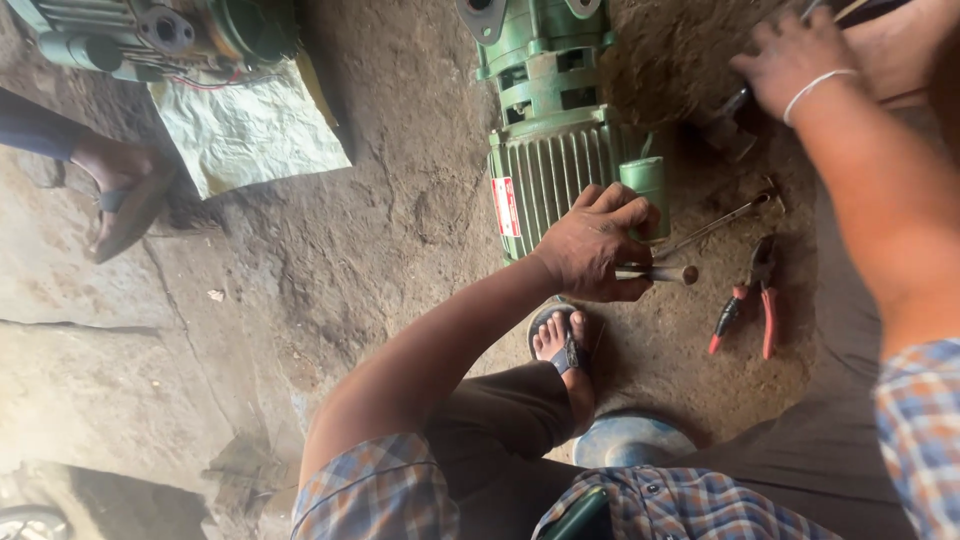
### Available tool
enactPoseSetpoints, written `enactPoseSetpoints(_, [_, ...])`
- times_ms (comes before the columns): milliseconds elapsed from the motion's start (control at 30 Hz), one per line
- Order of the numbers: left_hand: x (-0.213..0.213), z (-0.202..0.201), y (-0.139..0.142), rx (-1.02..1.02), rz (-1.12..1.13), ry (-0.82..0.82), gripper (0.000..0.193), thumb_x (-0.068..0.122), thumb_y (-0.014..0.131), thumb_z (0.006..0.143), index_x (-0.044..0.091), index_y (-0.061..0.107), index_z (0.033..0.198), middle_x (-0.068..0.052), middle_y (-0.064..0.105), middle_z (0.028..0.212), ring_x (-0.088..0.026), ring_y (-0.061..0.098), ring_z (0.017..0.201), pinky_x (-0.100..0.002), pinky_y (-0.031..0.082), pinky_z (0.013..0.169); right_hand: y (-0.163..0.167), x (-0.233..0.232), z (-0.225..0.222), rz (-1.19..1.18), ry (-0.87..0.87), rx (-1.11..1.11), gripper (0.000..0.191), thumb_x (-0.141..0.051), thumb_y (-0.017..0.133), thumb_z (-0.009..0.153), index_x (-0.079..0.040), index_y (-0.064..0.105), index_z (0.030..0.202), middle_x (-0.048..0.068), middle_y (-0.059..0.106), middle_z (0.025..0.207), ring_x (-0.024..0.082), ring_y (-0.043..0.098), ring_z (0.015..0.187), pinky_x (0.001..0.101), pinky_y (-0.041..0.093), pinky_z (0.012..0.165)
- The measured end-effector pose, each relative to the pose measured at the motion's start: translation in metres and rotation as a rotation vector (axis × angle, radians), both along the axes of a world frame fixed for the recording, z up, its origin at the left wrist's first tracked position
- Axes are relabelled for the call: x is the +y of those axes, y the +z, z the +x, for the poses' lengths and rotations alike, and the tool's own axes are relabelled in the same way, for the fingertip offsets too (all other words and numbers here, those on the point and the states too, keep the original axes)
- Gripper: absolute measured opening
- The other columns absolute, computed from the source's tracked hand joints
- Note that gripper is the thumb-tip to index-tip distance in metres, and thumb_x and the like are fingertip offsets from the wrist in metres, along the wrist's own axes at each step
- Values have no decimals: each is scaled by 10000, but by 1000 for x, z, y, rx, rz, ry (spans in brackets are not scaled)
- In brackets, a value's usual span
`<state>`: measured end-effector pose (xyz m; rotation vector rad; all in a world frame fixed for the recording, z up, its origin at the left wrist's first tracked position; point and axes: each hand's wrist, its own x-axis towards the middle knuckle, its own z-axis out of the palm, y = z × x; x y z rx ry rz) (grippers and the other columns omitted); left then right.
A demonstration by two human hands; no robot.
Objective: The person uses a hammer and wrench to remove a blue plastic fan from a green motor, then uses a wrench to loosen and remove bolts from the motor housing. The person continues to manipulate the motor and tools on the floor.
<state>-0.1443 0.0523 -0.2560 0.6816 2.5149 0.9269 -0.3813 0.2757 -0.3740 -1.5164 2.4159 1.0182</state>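
A green electric motor point(548, 130) with a ribbed casing lies on the dirt floor. My left hand point(592, 245) is closed around a short metal rod-like tool point(662, 272), right at the motor's near end beside a small green cylinder point(647, 185). At the upper right, my right hand point(790, 55), with a white band on its wrist, lies over a dark metal tool point(725, 118). Its palm is hidden, so I cannot see whether it grips the tool.
Red-handled pliers point(748, 300) and a long thin metal tool point(715, 225) lie on the ground right of my left hand. My sandalled foot point(565, 345) is below it, near a round blue object point(628, 440). Another green machine point(150, 30), a white sack point(250, 125) and another person's foot point(125, 190) are at upper left.
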Motion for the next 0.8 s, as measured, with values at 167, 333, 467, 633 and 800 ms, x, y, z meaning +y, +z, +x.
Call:
enactPoseSetpoints(167, [1, 2, -1, -25, -18, -8, 220, 474, 755, 752, 284, 804, 853, 10, 519, 1213, -240, 407, 1240, -453, 374, 1030, 29, -6, 6, 36, 53, -64, 469, -265, 475, 1051, -453, 567, 1470, -103, 651, 1297, 99, 590, 1259, 483, 300, 1291])
enactPoseSetpoints(333, [-1, 3, -1, -7, 4, -15, 222, 470, 751, 756, 282, 805, 860, 14, 520, 1223, -243, 400, 1238, -454, 375, 1040, 87, 14, 17, -165, 78, -50, 125, -305, 547, 1127, -218, 634, 1106, -50, 665, 1106, 148, 625, 1112, 371, 397, 1084])
enactPoseSetpoints(467, [-2, 1, 1, 36, -13, -35, 235, 482, 760, 746, 281, 809, 857, -16, 518, 1238, -284, 382, 1242, -484, 362, 1025, 141, 59, 80, -749, -365, -287, 384, -375, 631, 974, -55, 657, 1185, 240, 667, 1237, 365, 635, 993, 538, 461, 839])
enactPoseSetpoints(633, [0, 2, 1, 14, -56, -40, 225, 479, 757, 744, 289, 811, 851, -40, 507, 1244, -295, 376, 1232, -494, 357, 1021, 195, 87, 214, -1179, -1262, -1241, 407, -355, 421, 1147, -53, 535, 900, 42, 536, 678, 140, 506, 539, 310, 458, 514])
enactPoseSetpoints(800, [1, 3, -1, -26, -56, -34, 228, 486, 757, 758, 289, 801, 864, -26, 506, 1235, -298, 385, 1235, -484, 372, 1020, 201, 87, 271, -1303, -1364, -1258, 397, -407, 478, 1080, -45, 530, 925, 6, 527, 671, 98, 492, 543, 290, 438, 476])
